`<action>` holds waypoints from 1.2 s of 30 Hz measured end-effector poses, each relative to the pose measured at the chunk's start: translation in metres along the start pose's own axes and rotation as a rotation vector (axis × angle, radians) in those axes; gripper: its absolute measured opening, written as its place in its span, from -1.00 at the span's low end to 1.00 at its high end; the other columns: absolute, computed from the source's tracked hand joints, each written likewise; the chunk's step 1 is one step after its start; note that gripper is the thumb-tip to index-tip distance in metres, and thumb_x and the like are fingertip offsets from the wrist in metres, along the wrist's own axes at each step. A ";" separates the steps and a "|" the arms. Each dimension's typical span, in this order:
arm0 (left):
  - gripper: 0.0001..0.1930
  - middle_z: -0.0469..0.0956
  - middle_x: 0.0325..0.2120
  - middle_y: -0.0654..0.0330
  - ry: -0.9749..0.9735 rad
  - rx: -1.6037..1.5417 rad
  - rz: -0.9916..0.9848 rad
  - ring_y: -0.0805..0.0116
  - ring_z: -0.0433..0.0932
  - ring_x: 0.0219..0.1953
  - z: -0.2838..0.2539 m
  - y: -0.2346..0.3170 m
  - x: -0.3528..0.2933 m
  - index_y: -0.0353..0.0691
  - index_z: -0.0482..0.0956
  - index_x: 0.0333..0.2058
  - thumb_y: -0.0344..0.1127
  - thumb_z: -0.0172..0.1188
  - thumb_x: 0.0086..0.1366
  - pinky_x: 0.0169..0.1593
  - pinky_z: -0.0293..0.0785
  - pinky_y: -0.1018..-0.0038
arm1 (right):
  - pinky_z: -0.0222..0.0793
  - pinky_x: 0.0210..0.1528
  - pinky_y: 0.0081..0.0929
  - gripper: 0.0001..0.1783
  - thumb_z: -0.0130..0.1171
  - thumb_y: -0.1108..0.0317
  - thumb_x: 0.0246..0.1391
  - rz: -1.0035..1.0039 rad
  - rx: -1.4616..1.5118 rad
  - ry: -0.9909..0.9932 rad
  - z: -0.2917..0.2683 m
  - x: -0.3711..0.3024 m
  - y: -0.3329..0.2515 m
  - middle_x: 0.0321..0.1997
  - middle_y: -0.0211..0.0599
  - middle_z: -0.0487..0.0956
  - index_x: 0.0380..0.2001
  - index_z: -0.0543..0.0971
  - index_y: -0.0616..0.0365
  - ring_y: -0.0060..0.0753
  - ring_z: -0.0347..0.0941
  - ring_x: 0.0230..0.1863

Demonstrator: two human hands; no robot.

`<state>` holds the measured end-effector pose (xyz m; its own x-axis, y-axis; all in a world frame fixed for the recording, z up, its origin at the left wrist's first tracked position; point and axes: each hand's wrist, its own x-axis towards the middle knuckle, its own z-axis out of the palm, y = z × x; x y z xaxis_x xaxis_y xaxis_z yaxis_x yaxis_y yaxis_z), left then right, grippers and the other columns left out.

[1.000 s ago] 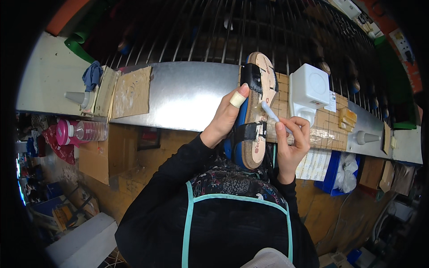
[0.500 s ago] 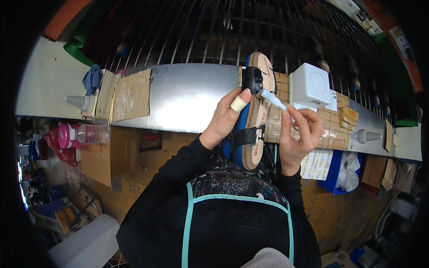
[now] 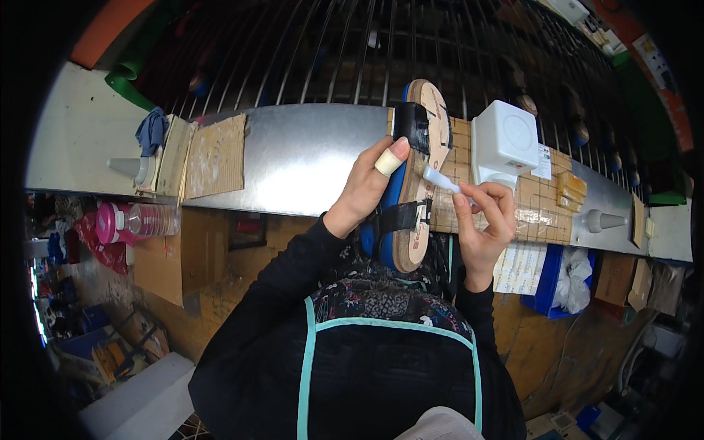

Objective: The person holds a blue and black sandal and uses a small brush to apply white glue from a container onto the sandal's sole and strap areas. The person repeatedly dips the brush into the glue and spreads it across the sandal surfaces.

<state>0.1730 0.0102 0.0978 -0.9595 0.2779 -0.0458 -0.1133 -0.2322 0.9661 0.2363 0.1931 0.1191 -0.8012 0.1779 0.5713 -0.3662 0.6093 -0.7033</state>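
Note:
My left hand (image 3: 367, 180) is closed round the side of a sandal (image 3: 408, 246), its thumb, wrapped in pale tape, lying by the upper black strap. The sandal stands toe up, with its tan insole board and cork edge turned to the right. Two black straps (image 3: 400, 220) are folded over its edge, and a blue body, seemingly a shoe last, shows on the left side. Between the fingertips of my right hand (image 3: 485, 224) is a small brush (image 3: 441, 180) with a pale handle. Its tip meets or nearly meets the middle of the sole.
A white square pot (image 3: 506, 139) stands on the taped cardboard mat (image 3: 543, 213), beside a yellow block (image 3: 570, 191) and a grey cone (image 3: 607, 221). Metal rods run behind the steel bench (image 3: 315, 161). Cardboard (image 3: 216, 158) lies left; a blue bin (image 3: 546, 297) sits below right.
The brush tip and my right hand have moved down and slightly left along the sole. My left hand and the sandal have shifted slightly up and left.

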 end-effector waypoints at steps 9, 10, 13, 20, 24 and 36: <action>-0.38 0.52 -0.33 0.19 0.012 -0.031 0.028 0.51 0.45 -0.27 0.004 0.008 0.005 -0.37 0.49 -0.13 0.22 0.01 0.33 -0.17 0.37 0.59 | 0.10 -0.29 -0.55 -0.79 0.41 0.44 -0.13 0.012 0.029 -0.028 -0.004 -0.008 0.002 -0.38 -0.44 0.48 -0.33 0.70 0.10 -0.54 0.28 -0.45; -0.38 0.53 -0.32 0.19 0.016 -0.027 0.031 0.51 0.45 -0.27 0.004 0.008 0.005 -0.37 0.49 -0.12 0.22 0.01 0.33 -0.17 0.37 0.59 | 0.10 -0.29 -0.55 -0.79 0.41 0.45 -0.13 0.016 0.024 -0.037 -0.005 -0.009 0.002 -0.38 -0.44 0.48 -0.33 0.70 0.10 -0.54 0.28 -0.44; -0.36 0.53 -0.32 0.19 0.027 0.002 0.037 0.51 0.46 -0.27 0.003 0.009 0.007 -0.37 0.50 -0.12 0.23 0.00 0.33 -0.17 0.37 0.58 | 0.13 -0.31 -0.55 -0.79 0.41 0.45 -0.14 0.026 0.017 -0.068 -0.009 -0.010 0.000 -0.38 -0.43 0.48 -0.33 0.70 0.10 -0.53 0.29 -0.42; -0.37 0.52 -0.38 0.20 0.042 0.032 0.076 0.52 0.46 -0.32 0.000 0.011 0.012 -0.35 0.51 -0.16 0.24 0.01 0.31 -0.22 0.37 0.58 | 0.19 -0.29 -0.54 -0.79 0.41 0.46 -0.14 0.055 0.095 -0.122 -0.013 -0.011 -0.001 -0.38 -0.42 0.49 -0.34 0.70 0.11 -0.51 0.29 -0.42; -0.39 0.52 -0.40 0.21 0.043 0.042 0.084 0.52 0.46 -0.34 0.001 0.014 0.013 -0.35 0.52 -0.19 0.23 0.01 0.31 -0.24 0.37 0.58 | 0.20 -0.30 -0.54 -0.78 0.41 0.48 -0.16 0.035 0.102 -0.114 -0.013 -0.013 0.000 -0.37 -0.41 0.49 -0.34 0.70 0.11 -0.50 0.30 -0.41; -0.32 0.52 -0.42 0.15 0.062 0.063 0.105 0.47 0.49 -0.34 0.002 0.021 0.015 -0.36 0.53 -0.22 0.31 0.02 0.27 -0.25 0.40 0.56 | 0.21 -0.26 -0.52 -0.78 0.42 0.49 -0.17 -0.069 0.093 -0.136 -0.025 -0.005 -0.004 -0.34 -0.39 0.49 -0.35 0.70 0.13 -0.49 0.35 -0.36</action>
<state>0.1567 0.0117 0.1179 -0.9796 0.1964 0.0427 0.0031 -0.1975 0.9803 0.2539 0.2085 0.1297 -0.8268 0.0278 0.5618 -0.4600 0.5413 -0.7038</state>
